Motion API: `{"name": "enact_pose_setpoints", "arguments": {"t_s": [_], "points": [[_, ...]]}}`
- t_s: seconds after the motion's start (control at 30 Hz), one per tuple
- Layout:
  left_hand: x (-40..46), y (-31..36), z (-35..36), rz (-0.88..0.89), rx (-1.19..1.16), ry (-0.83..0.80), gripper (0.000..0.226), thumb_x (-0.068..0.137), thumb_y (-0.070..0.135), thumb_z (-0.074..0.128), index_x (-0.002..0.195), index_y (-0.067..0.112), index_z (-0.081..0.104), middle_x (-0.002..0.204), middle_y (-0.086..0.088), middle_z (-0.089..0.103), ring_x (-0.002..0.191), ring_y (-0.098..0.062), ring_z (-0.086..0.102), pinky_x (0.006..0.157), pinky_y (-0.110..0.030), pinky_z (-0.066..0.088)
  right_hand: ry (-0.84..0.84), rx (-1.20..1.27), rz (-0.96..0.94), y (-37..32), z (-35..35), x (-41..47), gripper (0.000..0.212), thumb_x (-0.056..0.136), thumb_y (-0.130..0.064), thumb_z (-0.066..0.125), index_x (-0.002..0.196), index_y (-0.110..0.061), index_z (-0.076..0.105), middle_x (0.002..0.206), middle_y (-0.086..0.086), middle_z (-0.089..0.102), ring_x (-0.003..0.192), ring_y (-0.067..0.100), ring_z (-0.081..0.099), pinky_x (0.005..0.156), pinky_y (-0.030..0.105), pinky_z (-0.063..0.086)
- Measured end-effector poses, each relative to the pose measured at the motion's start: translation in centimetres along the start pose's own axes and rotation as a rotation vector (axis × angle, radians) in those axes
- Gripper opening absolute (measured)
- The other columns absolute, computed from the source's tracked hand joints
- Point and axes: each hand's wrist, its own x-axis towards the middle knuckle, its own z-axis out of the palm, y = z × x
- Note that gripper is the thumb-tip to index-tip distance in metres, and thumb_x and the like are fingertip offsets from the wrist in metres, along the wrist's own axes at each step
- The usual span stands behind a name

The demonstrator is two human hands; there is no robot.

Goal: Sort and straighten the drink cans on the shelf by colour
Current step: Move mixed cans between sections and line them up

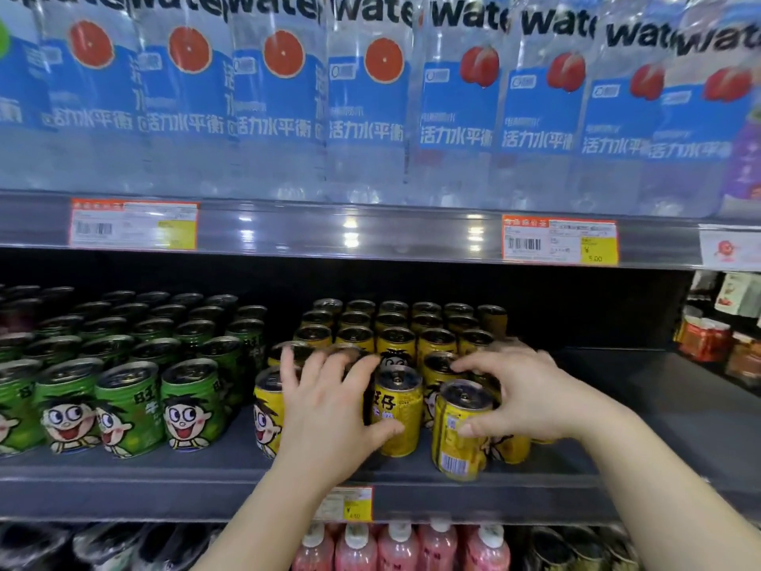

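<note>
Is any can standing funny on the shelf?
Yes. The front yellow can in the right hand tilts and shows its barcode, not the cartoon face. The green cans stand straight, faces forward.

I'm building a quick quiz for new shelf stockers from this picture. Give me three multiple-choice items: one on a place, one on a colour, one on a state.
1. Where do the green cans stand relative to the yellow cans?
A. to their left
B. to their right
C. on the shelf above

2. What colour is the can with the barcode under the right hand?
A. green
B. yellow
C. red

3. How does that can stand?
A. lying flat
B. upside down
C. tilted at the front

Answers: 1 A, green block sits left of the yellow block; 2 B, its body is yellow; 3 C, it leans out of line while the right hand's fingers curl round it. The left hand touches neighbouring yellow cans.
</note>
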Motion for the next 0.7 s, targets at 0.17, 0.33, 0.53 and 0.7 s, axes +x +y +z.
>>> {"name": "enact_pose_setpoints", "arguments": {"t_s": [0.17, 0.33, 0.53, 0.7], "points": [[0.9, 0.9, 0.4, 0.056, 0.074, -0.054, 0.064, 0.056, 0.077, 0.057, 0.101, 0.034, 0.069, 0.09, 0.011, 0.069, 0.096, -0.02, 0.061, 0.11, -0.063, 0.009, 0.029, 0.053, -0.019, -1.5, 0.6, -0.6, 0.082, 0.067, -0.069, 0.066, 0.139, -0.047, 0.033, 0.145, -0.004, 0.038, 0.137, 0.02, 0.024, 0.11, 0.04, 0.02], [1.2, 1.6, 0.3, -0.031, 0.082, -0.049, 0.065, 0.05, 0.059, 0.08, 0.104, 0.025, 0.067, 0.088, 0.004, 0.07, 0.095, -0.025, 0.062, 0.109, -0.061, 0.013, 0.112, 0.086, -0.006, -3.6, 0.6, 2.7, 0.069, 0.075, -0.062, 0.063, 0.137, -0.042, 0.039, 0.138, -0.005, 0.05, 0.132, 0.022, 0.039, 0.108, 0.044, 0.033], [-1.9, 0.1, 0.5, -0.032, -0.052, 0.136, 0.059, 0.049, 0.03, 0.089, 0.103, 0.017, 0.068, 0.106, -0.005, 0.062, 0.103, -0.029, 0.055, 0.1, -0.052, 0.033, -0.004, -0.216, -0.01, -6.0, 1.6, 6.9, 0.049, 0.077, -0.051, 0.069, 0.121, -0.033, 0.057, 0.126, -0.003, 0.057, 0.122, 0.024, 0.046, 0.106, 0.044, 0.026], [-4.4, -1.2, 1.0, -0.091, -0.157, 0.206, 0.065, 0.055, 0.024, 0.089, 0.113, 0.015, 0.064, 0.11, -0.007, 0.058, 0.103, -0.028, 0.053, 0.087, -0.043, 0.041, 0.055, -0.221, 0.064, -6.5, 2.0, 8.2, 0.038, 0.083, -0.044, 0.066, 0.117, -0.031, 0.06, 0.119, -0.002, 0.062, 0.113, 0.024, 0.054, 0.105, 0.042, 0.028]]}}
